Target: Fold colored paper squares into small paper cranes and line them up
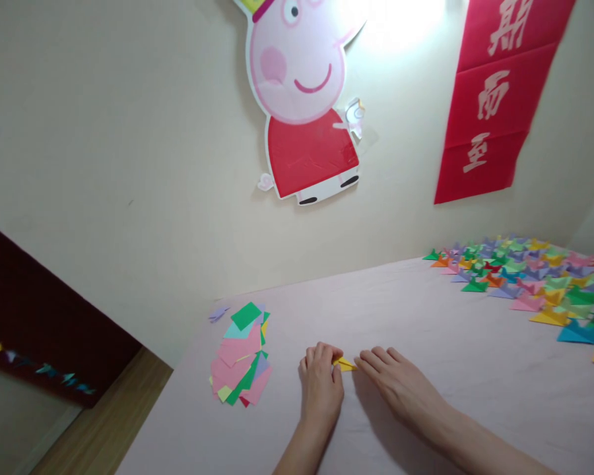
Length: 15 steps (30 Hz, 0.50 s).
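Head view shows my left hand (323, 382), fingers bent over the left end of a yellow paper (345, 365), and my right hand (400, 384), fingers close together, by its right tip; whether either pinches I cannot tell. It lies on the table (247, 442), between a paper pile (235, 375) left and paper birds (527, 302) far right.

Two bare hands of one person, the left hand (323, 386) and the right hand (400, 386), both with slim fingers (377, 361). The left forearm (304, 448) and right forearm (480, 437) are slender and uncovered down to the view's lower edge. Fingernails are too small to make out.
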Available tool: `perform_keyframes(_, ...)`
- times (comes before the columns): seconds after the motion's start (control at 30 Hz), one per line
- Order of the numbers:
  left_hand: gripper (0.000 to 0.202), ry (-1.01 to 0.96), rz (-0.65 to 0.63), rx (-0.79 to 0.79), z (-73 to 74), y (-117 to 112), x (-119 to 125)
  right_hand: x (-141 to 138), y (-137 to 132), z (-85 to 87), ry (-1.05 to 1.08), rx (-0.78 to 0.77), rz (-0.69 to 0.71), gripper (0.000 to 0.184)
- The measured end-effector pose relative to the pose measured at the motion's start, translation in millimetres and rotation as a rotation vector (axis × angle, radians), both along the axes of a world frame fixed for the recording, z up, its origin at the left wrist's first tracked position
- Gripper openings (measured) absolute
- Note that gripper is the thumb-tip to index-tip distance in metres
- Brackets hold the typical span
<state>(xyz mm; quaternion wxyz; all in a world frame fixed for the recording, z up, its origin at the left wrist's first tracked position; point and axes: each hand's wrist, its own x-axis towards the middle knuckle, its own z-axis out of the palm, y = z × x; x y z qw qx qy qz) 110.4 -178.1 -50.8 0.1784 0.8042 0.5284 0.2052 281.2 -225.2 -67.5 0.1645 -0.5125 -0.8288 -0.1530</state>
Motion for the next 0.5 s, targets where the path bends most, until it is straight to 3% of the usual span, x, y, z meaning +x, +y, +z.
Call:
perform_keyframes(0.1,0.032,0.03,-0.066,0.035,-1.5,-5,-4,-6,13,-4.1,0.166,-0.061,-0.066,0.019)
perform_keyframes(0.3,0.036,0.072,-0.201,0.066,-8.7,-1,-15,-17,32,-19.0,0.264,-0.083,-0.067,0.016)
perform_keyframes(0.5,0.017,-0.035,-0.214,0.123,-6.6,18,-13,-9,36,-10.0,0.373,-0.157,-0.094,0.014)
